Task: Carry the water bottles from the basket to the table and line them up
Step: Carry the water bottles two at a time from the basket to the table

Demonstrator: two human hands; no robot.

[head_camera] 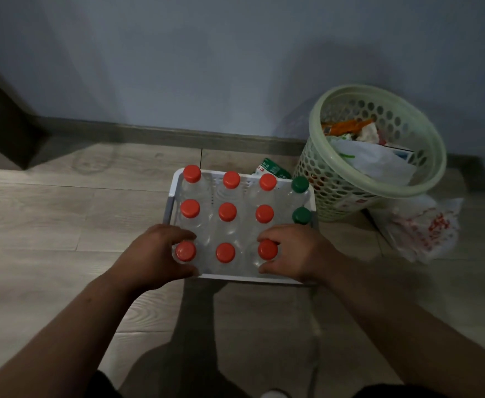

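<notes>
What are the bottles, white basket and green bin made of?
Bottles: clear plastic, probably PET, with see-through glossy bodies. Their caps look like opaque matte plastic.
Basket: white rigid plastic with a smooth moulded rim and a slotted wall.
Bin: pale green plastic with moulded round holes and a slight sheen.
The light is dim, so the finishes are uncertain.
</notes>
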